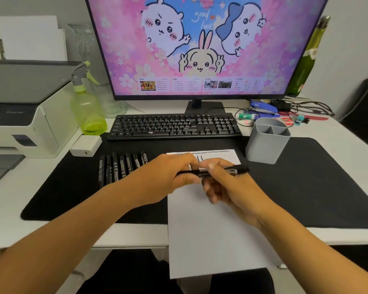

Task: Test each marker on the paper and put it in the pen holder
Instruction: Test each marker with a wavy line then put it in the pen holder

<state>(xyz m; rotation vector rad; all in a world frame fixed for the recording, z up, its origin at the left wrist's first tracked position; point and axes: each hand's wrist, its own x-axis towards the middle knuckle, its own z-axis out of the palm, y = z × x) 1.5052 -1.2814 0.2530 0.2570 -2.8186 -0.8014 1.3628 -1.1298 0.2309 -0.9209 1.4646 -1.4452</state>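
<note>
While the monitor (204, 45) fills the back of the desk, the black desk mat (306, 187) is taken as the landmark for everything else. Behind the mat's far edge the keyboard (174, 126) is set; off its far left corner a printer (19, 107) and a green spray bottle (87, 107) are seen. On the mat's middle the paper (210, 230) is laid, its near end hanging past the mat and the desk edge, with a few dark test strokes at its far end. At the mat's far right the grey pen holder (268, 141) is stood upright; no marker can be seen inside it. On the mat's left part, just left of the paper, a row of black markers (121, 168) is lined up side by side.

Above the paper's far end one marker (238, 169) is held roughly level. It is judged light, stiff and smooth-barrelled, so a pinch at mid-barrel should be enough, with the cap end gripped firmly if it is to be pulled or pressed. The left hand (166, 181) is curled round the marker's left end; the right hand (227, 185) pinches the barrel between thumb and fingers, wrist low over the paper. Whether the cap is on cannot be told.
</note>
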